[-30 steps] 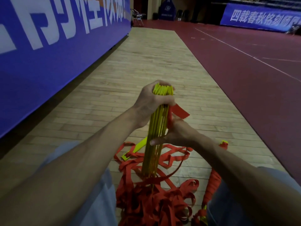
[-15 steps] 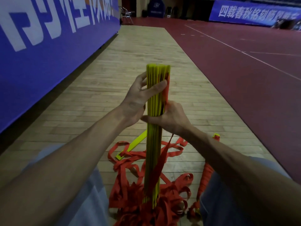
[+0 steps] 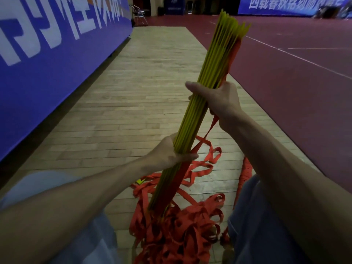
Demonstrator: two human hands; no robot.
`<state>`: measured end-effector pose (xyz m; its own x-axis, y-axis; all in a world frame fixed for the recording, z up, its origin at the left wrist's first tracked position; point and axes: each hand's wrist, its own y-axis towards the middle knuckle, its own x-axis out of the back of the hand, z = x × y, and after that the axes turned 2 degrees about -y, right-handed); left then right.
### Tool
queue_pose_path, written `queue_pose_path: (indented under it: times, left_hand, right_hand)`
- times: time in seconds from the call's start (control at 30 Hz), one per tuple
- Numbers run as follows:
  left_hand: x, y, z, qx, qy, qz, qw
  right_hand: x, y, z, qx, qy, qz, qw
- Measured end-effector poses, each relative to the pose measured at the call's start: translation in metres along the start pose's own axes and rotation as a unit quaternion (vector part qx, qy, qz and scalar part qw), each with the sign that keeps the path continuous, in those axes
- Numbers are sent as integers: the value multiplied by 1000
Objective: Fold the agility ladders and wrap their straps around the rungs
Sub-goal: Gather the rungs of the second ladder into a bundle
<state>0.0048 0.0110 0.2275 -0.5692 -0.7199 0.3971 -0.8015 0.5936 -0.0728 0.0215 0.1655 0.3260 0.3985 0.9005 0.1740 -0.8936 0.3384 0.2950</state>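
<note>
now both hands [image 3: 219, 103] gripping rungs [image 3: 207, 86], tilted up-right

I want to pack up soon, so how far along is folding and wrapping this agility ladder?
Done: the flat yellow plastic rungs are stacked into one tilted bundle. In hand: the left hand grips the bundle low down and the right hand grips it higher up. Left: the red webbing straps lie in a loose heap on the wooden floor, not wrapped round the rungs.
</note>
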Motion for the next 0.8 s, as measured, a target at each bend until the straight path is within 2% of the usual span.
queue_pose_path:
  times: [0.07,0.17,0.33,0.4,0.53,0.8]
  left_hand:
    - [-11,2,0,-20,-19,-6,1000]
    - [-22,6,-5,-29,-49,0,998]
    - [-6,12,-22,-39,-122,-64,990]
    - [4,14,-28,-47,-124,-107,985]
    - [27,13,-42,-59,-153,-179,970]
    - [65,9,-52,-55,-191,-233,952]
  right_hand:
    - [-1,-1,-3,8,-7,24,1000]
    - [0,0,-5,22,-37,15,999]
    - [3,1,-5,-46,83,-33,995]
    - [0,-1,-6,-49,84,-36,995]
    - [-15,-8,-10,-56,50,21,997]
    - [-40,-25,-13,-66,-5,150,986]
